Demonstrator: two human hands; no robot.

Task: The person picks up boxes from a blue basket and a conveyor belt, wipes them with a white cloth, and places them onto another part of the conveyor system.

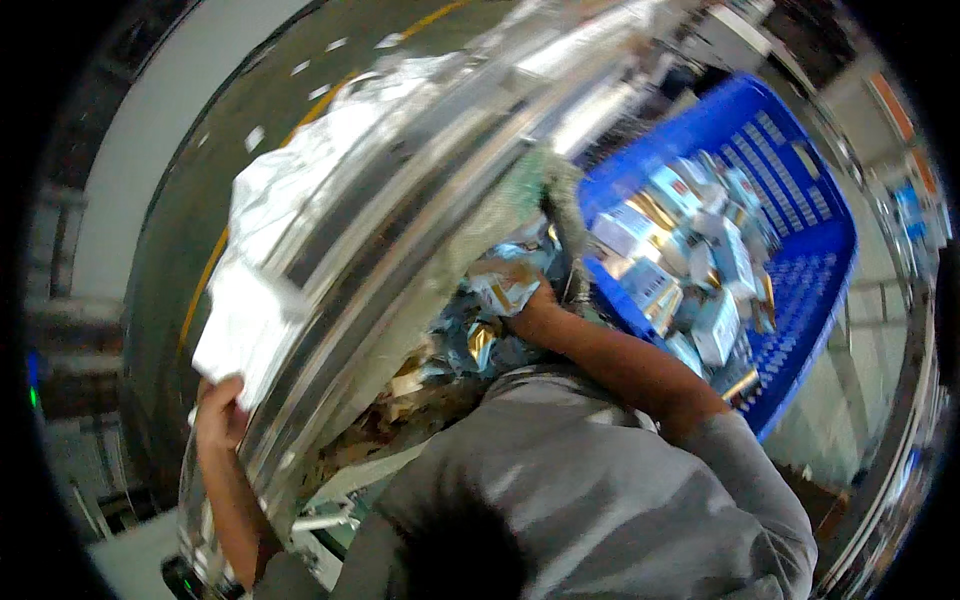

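My left hand (220, 410) is closed on the lower corner of a bright white sheet (260, 315), which lies along the far side of a long metal-edged bench. Down among crumpled packaging (475, 335) in light blue, white and gold is my right hand (532, 312). A crumpled piece covers its fingers, so their grip is hidden. This packaging lies in the mouth of a pale greenish woven sack (505, 205), between the bench and my body.
To the right stands a blue plastic basket (835, 215) with slotted walls, holding many small light-blue, white and gold boxes (715, 330). The metal bench rails (400, 200) run diagonally, blurred. White scraps (255, 138) lie on the green floor beyond, near a yellow line.
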